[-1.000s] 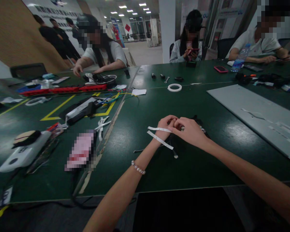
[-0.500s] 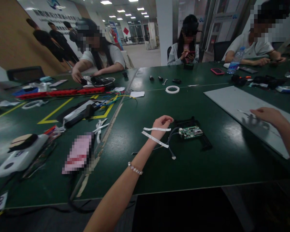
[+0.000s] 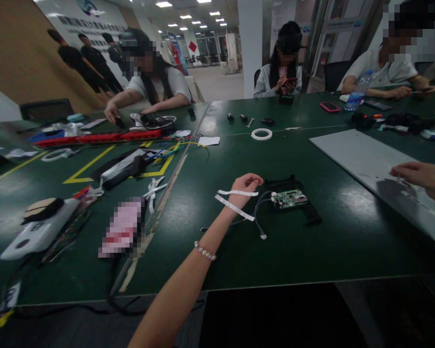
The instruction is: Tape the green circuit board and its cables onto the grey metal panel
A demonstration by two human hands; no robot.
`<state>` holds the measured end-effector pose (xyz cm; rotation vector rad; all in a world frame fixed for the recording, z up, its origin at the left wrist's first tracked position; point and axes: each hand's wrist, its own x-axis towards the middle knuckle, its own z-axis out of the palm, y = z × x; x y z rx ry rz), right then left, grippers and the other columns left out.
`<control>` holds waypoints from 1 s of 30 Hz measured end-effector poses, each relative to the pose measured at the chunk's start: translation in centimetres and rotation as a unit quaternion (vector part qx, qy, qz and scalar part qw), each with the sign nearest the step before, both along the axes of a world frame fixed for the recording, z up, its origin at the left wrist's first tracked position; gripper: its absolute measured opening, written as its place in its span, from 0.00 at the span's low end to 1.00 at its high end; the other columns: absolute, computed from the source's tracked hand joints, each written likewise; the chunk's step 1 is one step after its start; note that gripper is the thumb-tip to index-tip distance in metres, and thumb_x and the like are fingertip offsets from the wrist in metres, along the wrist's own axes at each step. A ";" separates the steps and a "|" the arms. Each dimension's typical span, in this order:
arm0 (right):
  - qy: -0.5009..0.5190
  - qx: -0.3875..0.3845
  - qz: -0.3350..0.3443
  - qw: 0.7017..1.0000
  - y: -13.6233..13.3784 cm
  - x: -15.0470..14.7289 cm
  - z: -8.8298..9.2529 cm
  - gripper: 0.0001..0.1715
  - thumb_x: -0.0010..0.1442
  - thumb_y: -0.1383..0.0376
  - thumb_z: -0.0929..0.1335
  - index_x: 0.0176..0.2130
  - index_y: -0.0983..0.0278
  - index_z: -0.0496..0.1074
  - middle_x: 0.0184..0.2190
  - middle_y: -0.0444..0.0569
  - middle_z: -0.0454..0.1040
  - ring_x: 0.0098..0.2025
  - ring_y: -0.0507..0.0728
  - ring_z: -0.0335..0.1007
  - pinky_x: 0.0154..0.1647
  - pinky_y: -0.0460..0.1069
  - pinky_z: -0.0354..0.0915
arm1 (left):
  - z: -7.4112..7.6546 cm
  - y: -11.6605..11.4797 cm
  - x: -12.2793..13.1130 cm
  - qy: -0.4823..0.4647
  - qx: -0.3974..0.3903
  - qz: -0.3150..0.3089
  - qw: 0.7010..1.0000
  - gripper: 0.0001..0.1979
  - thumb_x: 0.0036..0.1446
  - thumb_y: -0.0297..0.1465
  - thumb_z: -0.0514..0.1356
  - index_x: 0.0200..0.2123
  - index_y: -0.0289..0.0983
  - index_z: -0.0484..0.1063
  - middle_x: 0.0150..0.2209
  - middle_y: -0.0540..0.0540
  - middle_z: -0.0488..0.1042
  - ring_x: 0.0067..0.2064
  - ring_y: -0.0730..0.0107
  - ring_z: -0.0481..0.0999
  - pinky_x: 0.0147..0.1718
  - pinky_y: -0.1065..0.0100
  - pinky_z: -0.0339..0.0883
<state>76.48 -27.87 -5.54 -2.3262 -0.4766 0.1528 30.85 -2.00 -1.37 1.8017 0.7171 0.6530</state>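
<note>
- Nearest, a bracelet of pale round beads circles the left forearm; beyond it, two narrow white flat strips lie across the left wrist.
- Dark grey thin cables run beside that wrist to a green rectangular circuit board by a black plastic frame. The board lies just right of the left hand, its long axis running roughly left to right; the left hand is clearly nearer, the right well apart.
- The left hand is loosely curled, fingertips close beside the frame (whether they touch it, or grip anything, I cannot tell).
- The right hand is over a flat grey rectangular panel, fingers drawn narrow; what they hold, if anything, is unclear.
- Beyond both hands lies a white ring-shaped roll.
</note>
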 end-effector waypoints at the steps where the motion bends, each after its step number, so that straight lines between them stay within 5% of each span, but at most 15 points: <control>1: 0.024 0.034 -0.022 0.999 -0.1 -0.3 0.1 0.05 0.48 0.64 0.73 0.29 0.63 0.77 0.31 0.55 0.77 0.26 0.54 0.66 0.31 0.53 0.61 | 0.1 -0.1 0.0 -0.001 -0.001 -0.002 1.000 0.07 0.55 0.25 0.56 0.35 0.34 0.74 0.36 0.44 0.77 0.39 0.69 0.76 0.38 0.67 0.69; 4: -0.015 0.195 -0.087 0.977 0.9 -2.4 1.2 0.09 0.48 0.66 0.73 0.34 0.65 0.76 0.35 0.61 0.77 0.26 0.53 0.67 0.30 0.53 0.61 | 0.2 -0.2 0.0 -0.006 -0.006 -0.013 1.000 0.07 0.56 0.27 0.56 0.35 0.33 0.73 0.36 0.44 0.77 0.39 0.69 0.76 0.38 0.66 0.69; 6: -0.030 0.275 -0.063 0.959 2.5 -5.0 2.6 0.11 0.50 0.65 0.72 0.36 0.67 0.75 0.35 0.63 0.76 0.26 0.53 0.68 0.29 0.52 0.62 | 0.3 -0.4 0.1 -0.012 -0.011 -0.024 1.000 0.08 0.58 0.29 0.56 0.36 0.33 0.73 0.38 0.42 0.77 0.40 0.68 0.76 0.39 0.66 0.69; 12: 0.108 0.274 0.274 0.915 8.9 -19.4 6.2 0.16 0.54 0.55 0.70 0.37 0.64 0.74 0.30 0.50 0.76 0.30 0.52 0.71 0.32 0.48 0.65 | 1.0 -1.5 0.2 -0.046 -0.034 -0.077 0.995 0.17 0.60 0.38 0.55 0.46 0.33 0.71 0.45 0.38 0.76 0.45 0.64 0.75 0.43 0.63 0.68; 16: 0.219 0.281 0.395 0.847 12.4 -28.1 6.2 0.17 0.54 0.55 0.70 0.41 0.62 0.74 0.34 0.48 0.77 0.36 0.54 0.74 0.41 0.52 0.69 | 1.4 -2.4 0.3 -0.082 -0.062 -0.102 0.990 0.20 0.60 0.38 0.56 0.51 0.33 0.70 0.48 0.37 0.75 0.50 0.62 0.73 0.46 0.64 0.66; 19: 0.233 0.266 0.475 0.806 13.7 -31.6 5.8 0.16 0.56 0.56 0.69 0.42 0.61 0.75 0.38 0.49 0.77 0.39 0.55 0.74 0.44 0.54 0.70 | 1.1 -2.5 0.4 -0.104 -0.075 -0.129 0.983 0.21 0.61 0.40 0.55 0.52 0.33 0.71 0.47 0.38 0.76 0.48 0.62 0.74 0.45 0.65 0.67; 22: 0.212 0.239 0.520 0.792 14.0 -32.6 5.5 0.18 0.58 0.55 0.67 0.45 0.60 0.76 0.41 0.49 0.76 0.43 0.56 0.73 0.45 0.55 0.70 | 0.7 -2.3 0.5 -0.107 -0.094 -0.139 0.980 0.22 0.61 0.42 0.54 0.49 0.32 0.73 0.43 0.38 0.77 0.43 0.63 0.76 0.41 0.65 0.68; 25: 0.144 0.203 0.507 0.825 13.6 -30.8 5.0 0.21 0.59 0.54 0.66 0.49 0.58 0.74 0.42 0.49 0.76 0.45 0.58 0.72 0.47 0.57 0.68 | 1.1 -2.2 0.5 -0.131 -0.117 -0.107 0.979 0.22 0.61 0.44 0.53 0.44 0.33 0.75 0.45 0.37 0.77 0.45 0.62 0.76 0.44 0.64 0.68; 30: -0.080 0.146 0.343 0.925 11.8 -20.3 3.0 0.26 0.62 0.53 0.62 0.55 0.61 0.69 0.47 0.53 0.74 0.51 0.60 0.69 0.53 0.57 0.64 | 1.7 -1.2 0.1 -0.173 -0.166 -0.020 0.971 0.20 0.61 0.44 0.53 0.38 0.34 0.75 0.40 0.39 0.79 0.45 0.63 0.77 0.46 0.62 0.68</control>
